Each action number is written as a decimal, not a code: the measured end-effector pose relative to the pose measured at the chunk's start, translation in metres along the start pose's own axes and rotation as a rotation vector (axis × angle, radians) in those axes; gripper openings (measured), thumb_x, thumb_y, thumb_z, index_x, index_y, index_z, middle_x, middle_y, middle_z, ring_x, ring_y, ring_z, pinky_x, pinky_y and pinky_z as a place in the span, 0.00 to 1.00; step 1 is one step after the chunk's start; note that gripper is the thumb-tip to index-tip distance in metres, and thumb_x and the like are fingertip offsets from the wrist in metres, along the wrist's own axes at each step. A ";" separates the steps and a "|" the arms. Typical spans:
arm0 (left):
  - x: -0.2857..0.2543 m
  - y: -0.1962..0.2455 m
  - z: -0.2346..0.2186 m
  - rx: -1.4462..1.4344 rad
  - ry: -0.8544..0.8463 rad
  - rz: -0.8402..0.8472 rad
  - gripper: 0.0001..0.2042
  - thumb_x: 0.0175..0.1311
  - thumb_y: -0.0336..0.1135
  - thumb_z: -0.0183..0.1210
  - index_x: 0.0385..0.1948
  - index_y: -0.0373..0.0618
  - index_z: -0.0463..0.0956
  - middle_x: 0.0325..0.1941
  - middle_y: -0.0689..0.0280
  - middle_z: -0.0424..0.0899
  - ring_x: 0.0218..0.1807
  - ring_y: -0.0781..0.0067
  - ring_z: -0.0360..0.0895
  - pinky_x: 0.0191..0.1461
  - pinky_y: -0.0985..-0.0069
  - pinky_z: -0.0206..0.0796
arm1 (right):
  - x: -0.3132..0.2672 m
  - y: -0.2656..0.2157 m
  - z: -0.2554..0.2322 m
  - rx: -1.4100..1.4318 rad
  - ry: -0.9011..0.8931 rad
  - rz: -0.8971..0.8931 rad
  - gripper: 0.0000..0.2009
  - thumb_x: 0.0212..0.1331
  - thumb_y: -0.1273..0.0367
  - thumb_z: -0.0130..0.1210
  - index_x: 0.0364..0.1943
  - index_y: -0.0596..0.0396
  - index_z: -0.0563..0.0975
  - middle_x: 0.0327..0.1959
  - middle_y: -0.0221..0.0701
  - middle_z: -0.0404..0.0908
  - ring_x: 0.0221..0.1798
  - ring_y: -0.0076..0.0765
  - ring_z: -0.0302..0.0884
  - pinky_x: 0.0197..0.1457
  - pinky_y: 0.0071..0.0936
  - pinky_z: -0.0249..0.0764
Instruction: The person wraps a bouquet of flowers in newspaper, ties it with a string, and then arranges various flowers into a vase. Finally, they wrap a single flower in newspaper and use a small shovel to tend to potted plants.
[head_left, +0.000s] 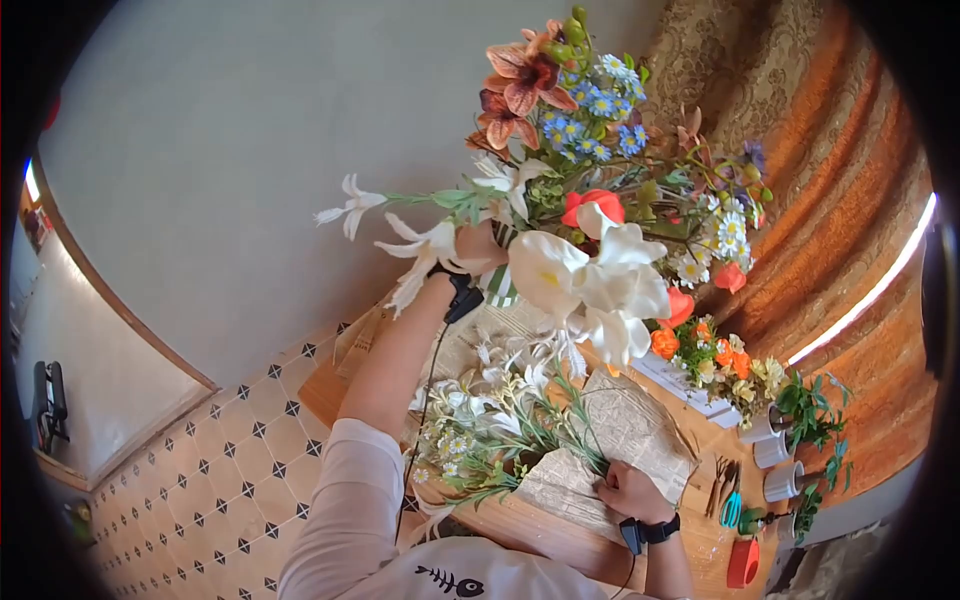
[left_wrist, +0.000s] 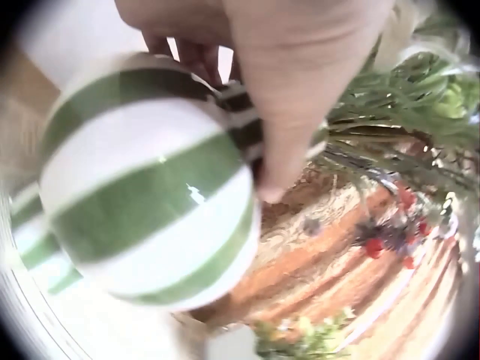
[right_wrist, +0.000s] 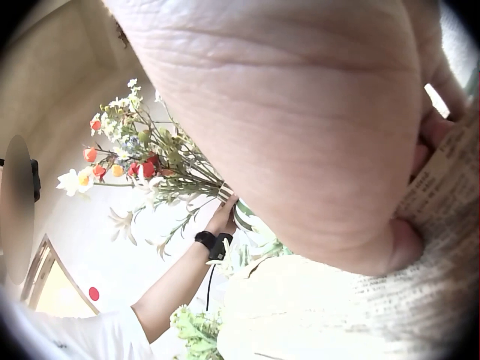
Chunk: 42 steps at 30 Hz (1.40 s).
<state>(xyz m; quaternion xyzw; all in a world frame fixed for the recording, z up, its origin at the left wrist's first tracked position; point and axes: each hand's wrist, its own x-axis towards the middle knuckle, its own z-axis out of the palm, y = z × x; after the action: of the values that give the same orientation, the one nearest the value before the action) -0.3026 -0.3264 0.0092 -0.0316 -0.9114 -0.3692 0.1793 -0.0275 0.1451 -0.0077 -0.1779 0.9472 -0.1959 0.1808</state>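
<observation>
My left hand (head_left: 480, 248) grips the narrow neck of a green-and-white striped vase (left_wrist: 150, 195), thumb on one side in the left wrist view. The vase is raised above the table, and artificial flowers fill it: white lilies (head_left: 545, 275), brown-red blooms (head_left: 525, 80) and small blue daisies (head_left: 600, 100). In the head view these blooms cover much of the vase. My right hand (head_left: 632, 490) has its fingers curled over newspaper wrapping (head_left: 640, 420), pinching the sheet (right_wrist: 442, 232) in the right wrist view. White flowers with green stems (head_left: 490, 400) lie on the paper.
Along the table's right side stand small potted plants (head_left: 800, 410) and orange flowers (head_left: 735, 360). Closer to me lie teal-handled scissors (head_left: 731, 510) and a red object (head_left: 743, 563). An orange curtain (head_left: 830, 180) hangs to the right; a grey wall (head_left: 250, 150) rises at the left.
</observation>
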 end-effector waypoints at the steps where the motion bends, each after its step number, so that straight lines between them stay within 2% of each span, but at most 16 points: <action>1: 0.002 -0.005 0.002 -0.004 -0.011 0.006 0.33 0.57 0.48 0.73 0.62 0.39 0.75 0.57 0.45 0.86 0.61 0.38 0.81 0.63 0.50 0.74 | 0.000 0.001 0.001 0.006 0.002 0.012 0.18 0.64 0.56 0.67 0.32 0.56 0.77 0.27 0.44 0.81 0.32 0.54 0.81 0.36 0.44 0.75; 7: 0.019 -0.040 0.039 -0.100 0.092 0.034 0.30 0.57 0.50 0.73 0.57 0.41 0.78 0.54 0.43 0.87 0.58 0.36 0.83 0.62 0.50 0.74 | -0.004 0.000 0.002 0.047 0.055 -0.039 0.17 0.63 0.58 0.68 0.33 0.56 0.76 0.28 0.44 0.80 0.33 0.55 0.81 0.37 0.45 0.74; 9: -0.008 0.011 0.002 0.018 0.019 -0.058 0.31 0.57 0.52 0.74 0.58 0.42 0.79 0.55 0.45 0.87 0.58 0.38 0.83 0.61 0.51 0.75 | -0.005 -0.005 -0.001 0.052 0.035 -0.020 0.15 0.62 0.60 0.67 0.34 0.57 0.76 0.29 0.44 0.81 0.35 0.57 0.81 0.39 0.47 0.75; 11: -0.023 0.026 -0.011 -0.207 0.091 0.172 0.38 0.55 0.58 0.75 0.63 0.43 0.77 0.59 0.45 0.85 0.60 0.39 0.82 0.64 0.49 0.72 | -0.005 -0.005 -0.003 0.055 0.013 -0.005 0.14 0.60 0.63 0.67 0.35 0.57 0.75 0.29 0.45 0.81 0.37 0.60 0.81 0.41 0.49 0.75; 13: -0.012 0.024 0.011 -0.038 0.401 0.383 0.42 0.52 0.63 0.76 0.65 0.46 0.76 0.62 0.47 0.83 0.64 0.41 0.79 0.70 0.49 0.67 | -0.003 -0.004 -0.002 0.062 0.014 -0.026 0.13 0.60 0.64 0.67 0.34 0.57 0.75 0.29 0.45 0.80 0.37 0.59 0.81 0.41 0.49 0.75; 15: -0.023 0.037 0.006 0.100 0.202 -0.017 0.43 0.51 0.50 0.80 0.68 0.39 0.74 0.58 0.48 0.86 0.61 0.50 0.83 0.68 0.58 0.72 | -0.004 -0.007 -0.003 0.062 0.022 -0.020 0.13 0.59 0.64 0.67 0.34 0.57 0.75 0.29 0.44 0.80 0.37 0.59 0.80 0.41 0.49 0.75; 17: -0.024 0.029 0.032 0.295 0.729 0.311 0.39 0.49 0.50 0.82 0.63 0.40 0.77 0.53 0.50 0.87 0.57 0.53 0.84 0.63 0.57 0.74 | -0.005 -0.006 -0.001 0.060 0.028 -0.013 0.13 0.59 0.64 0.67 0.34 0.57 0.75 0.30 0.44 0.80 0.37 0.59 0.80 0.41 0.49 0.75; 21: -0.011 0.009 0.057 -0.063 0.254 -0.091 0.48 0.42 0.66 0.78 0.63 0.43 0.76 0.61 0.46 0.82 0.64 0.44 0.77 0.72 0.46 0.62 | -0.005 -0.005 0.000 0.068 0.060 -0.035 0.13 0.59 0.64 0.67 0.34 0.57 0.75 0.30 0.44 0.80 0.38 0.59 0.80 0.42 0.48 0.75; 25: -0.015 0.032 0.073 0.431 0.985 0.041 0.46 0.47 0.71 0.75 0.61 0.43 0.77 0.49 0.58 0.87 0.57 0.51 0.80 0.58 0.49 0.69 | -0.006 -0.001 0.004 0.070 0.086 -0.047 0.15 0.60 0.62 0.69 0.33 0.57 0.75 0.29 0.43 0.79 0.34 0.55 0.79 0.38 0.45 0.73; 27: -0.026 0.051 0.047 0.270 0.618 -0.132 0.53 0.43 0.77 0.74 0.65 0.40 0.75 0.53 0.55 0.85 0.57 0.50 0.79 0.64 0.47 0.64 | -0.005 0.003 0.006 0.077 0.093 -0.065 0.15 0.60 0.62 0.69 0.33 0.57 0.75 0.29 0.43 0.79 0.34 0.55 0.79 0.38 0.45 0.73; 29: -0.030 0.054 0.035 0.328 0.656 -0.055 0.57 0.40 0.79 0.74 0.67 0.40 0.73 0.54 0.54 0.84 0.54 0.52 0.79 0.63 0.49 0.64 | -0.005 0.004 0.005 0.085 0.105 -0.085 0.15 0.60 0.63 0.69 0.33 0.57 0.75 0.29 0.43 0.79 0.34 0.55 0.78 0.38 0.45 0.73; 32: -0.031 0.047 0.019 0.345 0.428 -0.100 0.57 0.43 0.78 0.73 0.69 0.40 0.71 0.55 0.52 0.85 0.59 0.52 0.79 0.68 0.48 0.62 | -0.006 0.005 0.006 0.104 0.093 -0.079 0.15 0.60 0.63 0.69 0.33 0.57 0.74 0.29 0.42 0.78 0.34 0.55 0.78 0.38 0.45 0.72; 34: -0.027 0.033 0.004 0.232 0.279 0.187 0.46 0.51 0.65 0.77 0.65 0.40 0.70 0.56 0.53 0.83 0.62 0.54 0.79 0.70 0.56 0.65 | -0.005 0.005 0.005 0.093 0.094 -0.081 0.15 0.60 0.63 0.69 0.32 0.57 0.74 0.29 0.42 0.78 0.33 0.53 0.78 0.38 0.45 0.72; 38: -0.039 0.041 -0.022 -0.247 0.049 0.174 0.48 0.56 0.63 0.76 0.70 0.36 0.67 0.64 0.50 0.84 0.65 0.54 0.83 0.72 0.57 0.71 | -0.003 0.000 -0.002 0.086 0.025 -0.032 0.13 0.60 0.64 0.66 0.34 0.56 0.74 0.30 0.43 0.79 0.38 0.58 0.80 0.41 0.49 0.74; 41: -0.041 0.049 -0.023 -0.365 -0.074 -0.019 0.47 0.58 0.57 0.78 0.72 0.36 0.64 0.65 0.50 0.84 0.64 0.56 0.85 0.67 0.63 0.76 | -0.003 0.002 -0.001 0.114 0.012 -0.016 0.13 0.60 0.65 0.66 0.34 0.57 0.74 0.30 0.43 0.79 0.37 0.57 0.79 0.41 0.48 0.74; 42: -0.036 0.041 -0.018 -0.355 -0.049 0.023 0.48 0.58 0.57 0.78 0.73 0.36 0.63 0.65 0.50 0.84 0.64 0.56 0.84 0.68 0.63 0.76 | -0.003 0.003 0.000 0.125 0.037 -0.037 0.14 0.60 0.64 0.67 0.33 0.57 0.74 0.29 0.42 0.78 0.35 0.55 0.78 0.39 0.46 0.73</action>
<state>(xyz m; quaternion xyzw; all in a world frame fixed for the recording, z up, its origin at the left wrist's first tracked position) -0.2557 -0.3058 0.0358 -0.0819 -0.8356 -0.5212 0.1529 -0.0258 0.1491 -0.0088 -0.1801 0.9328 -0.2614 0.1706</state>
